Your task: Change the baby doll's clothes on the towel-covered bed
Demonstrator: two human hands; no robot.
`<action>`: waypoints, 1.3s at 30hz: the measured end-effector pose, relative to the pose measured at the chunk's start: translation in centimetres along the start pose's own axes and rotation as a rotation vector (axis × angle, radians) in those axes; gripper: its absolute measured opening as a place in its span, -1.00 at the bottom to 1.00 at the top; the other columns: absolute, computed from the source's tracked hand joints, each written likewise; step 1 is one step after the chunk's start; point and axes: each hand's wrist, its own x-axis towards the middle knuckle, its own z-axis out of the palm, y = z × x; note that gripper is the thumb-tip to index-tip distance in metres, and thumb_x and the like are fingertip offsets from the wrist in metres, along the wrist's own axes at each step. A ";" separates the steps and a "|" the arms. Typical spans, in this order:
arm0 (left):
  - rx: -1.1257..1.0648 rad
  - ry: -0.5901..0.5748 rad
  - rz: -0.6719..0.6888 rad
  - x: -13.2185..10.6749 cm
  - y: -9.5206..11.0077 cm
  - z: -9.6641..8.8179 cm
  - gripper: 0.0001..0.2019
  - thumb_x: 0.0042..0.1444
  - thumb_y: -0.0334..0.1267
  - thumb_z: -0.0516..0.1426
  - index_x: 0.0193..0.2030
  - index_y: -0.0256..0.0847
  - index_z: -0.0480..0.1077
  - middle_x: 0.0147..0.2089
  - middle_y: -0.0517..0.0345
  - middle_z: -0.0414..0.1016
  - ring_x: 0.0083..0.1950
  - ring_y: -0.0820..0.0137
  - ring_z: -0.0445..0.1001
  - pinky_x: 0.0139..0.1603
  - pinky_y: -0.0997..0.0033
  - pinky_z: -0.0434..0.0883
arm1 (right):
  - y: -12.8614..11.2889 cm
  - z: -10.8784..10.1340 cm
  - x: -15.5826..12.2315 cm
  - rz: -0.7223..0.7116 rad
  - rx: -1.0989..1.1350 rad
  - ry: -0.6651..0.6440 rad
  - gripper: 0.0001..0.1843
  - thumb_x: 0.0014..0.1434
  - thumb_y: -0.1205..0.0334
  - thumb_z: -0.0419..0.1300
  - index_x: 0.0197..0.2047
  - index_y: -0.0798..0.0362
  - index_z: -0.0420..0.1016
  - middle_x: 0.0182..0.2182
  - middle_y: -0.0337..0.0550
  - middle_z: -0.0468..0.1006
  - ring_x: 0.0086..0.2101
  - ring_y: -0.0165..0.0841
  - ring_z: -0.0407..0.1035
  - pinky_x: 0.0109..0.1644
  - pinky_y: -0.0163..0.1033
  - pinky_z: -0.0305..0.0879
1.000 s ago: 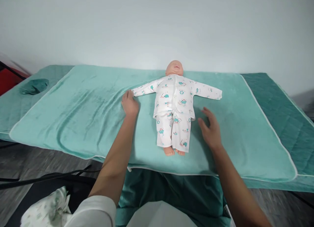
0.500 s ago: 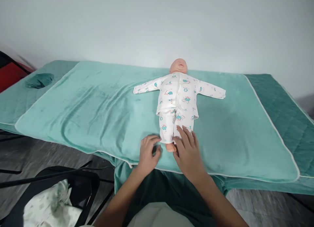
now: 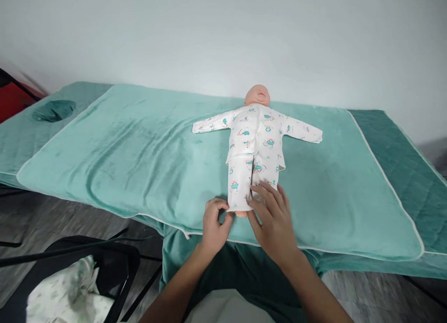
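On the bed lies a baby doll [image 3: 257,96] on its back, arms spread, dressed in a white printed shirt [image 3: 256,130] and matching trousers [image 3: 240,178]. With thumb and fingertips my left hand [image 3: 215,225] pinches the outer edge of the trouser cuff at the doll's foot on the left. My right hand [image 3: 274,220] grips the inner edge of that same cuff between thumb and forefinger, its other fingers lying over the second trouser leg. Only the toes [image 3: 240,214] peek out below the stretched hem. The other foot is hidden behind my right hand.
A green blanket [image 3: 157,151] with white piping covers the massage bed [image 3: 415,188], which has a face hole [image 3: 54,111] at the left. A white wall stands behind. At lower left, a black chair [image 3: 120,262] holds a crumpled printed cloth [image 3: 68,295].
Both hands have drawn the trouser cuff down toward me, so it covers more of the doll's foot. The leg fabric is straighter now, and the view has shifted slightly.
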 end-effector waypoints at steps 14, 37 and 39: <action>0.087 -0.057 0.273 0.8 3.6 0.3 -0.61 0.17 -0.47 0.14 0.11 -0.08 0.30 0.10 -0.02 0.43 0.23 0.19 0.37 0.22 0.03 0.40 | 2.9 0.2 -5.3 0.294 0.188 0.055 -0.68 0.34 0.33 0.16 0.14 -0.05 0.33 -0.03 -0.01 0.45 -0.03 -0.18 0.42 0.00 -0.02 0.48; 0.228 -0.172 0.344 0.2 4.0 1.4 -0.78 0.17 -0.44 0.16 -0.08 -0.08 0.36 0.23 -0.05 0.38 0.36 0.07 0.28 0.30 -0.16 0.36 | 5.0 -1.1 -5.7 0.243 0.397 -0.050 -0.91 0.34 0.34 0.16 -0.11 -0.03 0.36 -0.22 -0.13 0.47 -0.21 -0.31 0.43 -0.17 -0.22 0.43; 0.170 -0.132 0.360 0.3 3.7 1.0 -0.77 0.19 -0.44 0.15 -0.05 -0.07 0.36 0.24 -0.05 0.37 0.35 0.10 0.30 0.30 -0.14 0.37 | 5.6 -1.9 -5.7 0.232 0.423 -0.128 -0.92 0.34 0.29 0.18 -0.09 -0.04 0.39 -0.18 -0.11 0.49 -0.16 -0.28 0.44 -0.13 -0.19 0.44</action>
